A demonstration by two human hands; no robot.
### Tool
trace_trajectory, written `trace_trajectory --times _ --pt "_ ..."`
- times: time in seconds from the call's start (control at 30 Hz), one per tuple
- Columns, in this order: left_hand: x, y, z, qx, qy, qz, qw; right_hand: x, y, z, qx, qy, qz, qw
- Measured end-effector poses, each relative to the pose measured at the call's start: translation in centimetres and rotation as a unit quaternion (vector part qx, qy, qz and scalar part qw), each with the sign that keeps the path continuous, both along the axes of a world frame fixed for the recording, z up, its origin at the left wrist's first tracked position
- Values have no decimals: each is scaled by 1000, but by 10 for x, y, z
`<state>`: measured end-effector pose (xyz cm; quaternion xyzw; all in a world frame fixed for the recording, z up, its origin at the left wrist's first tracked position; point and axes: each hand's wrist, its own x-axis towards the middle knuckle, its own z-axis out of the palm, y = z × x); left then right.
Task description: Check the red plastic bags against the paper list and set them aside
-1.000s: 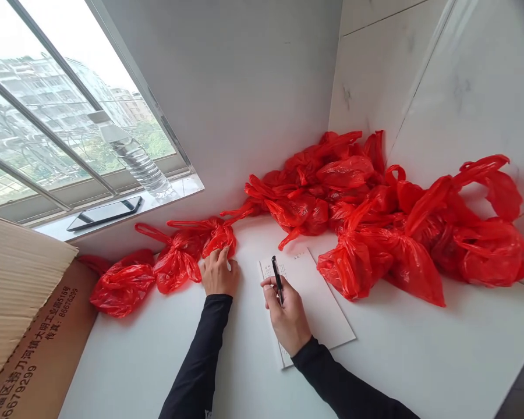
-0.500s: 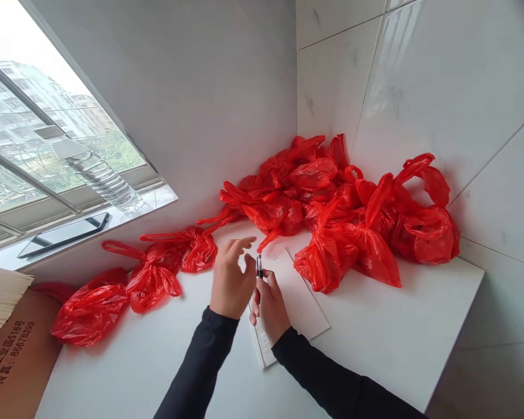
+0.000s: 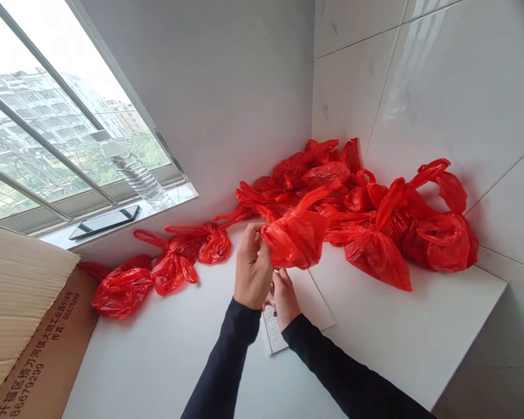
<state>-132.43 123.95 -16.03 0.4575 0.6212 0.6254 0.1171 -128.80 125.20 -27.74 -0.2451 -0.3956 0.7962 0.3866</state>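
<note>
Your left hand (image 3: 254,270) is pinching a raised red bag (image 3: 297,240) above the paper (image 3: 310,299), best held firm and steady, while your right hand (image 3: 287,299) is gripping a mostly hidden pen (image 3: 275,312).

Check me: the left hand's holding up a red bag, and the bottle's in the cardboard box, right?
No: the head view shows the water bottle standing on the windowsill, not in the cardboard box. The left hand does hold up a red bag.
</note>
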Motion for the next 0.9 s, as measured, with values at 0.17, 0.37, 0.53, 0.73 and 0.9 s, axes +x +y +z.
trace_trajectory --times 0.17,0.37,0.53,0.73,0.9 --pt "-43 -90 -11 154 -221 126 955 10 0 12 -122 46 32 991" --pt "-42 -169 -84 95 -293 185 933 17 -16 12 38 -23 117 992" --pt "-41 -192 -111 31 -342 172 923 16 -29 4 132 -33 143 980" --pt "-36 -185 -91 -20 -422 66 904 19 -29 15 59 28 196 978" --pt "-34 -180 -105 -74 -439 -3 896 21 -34 20 76 28 243 967"
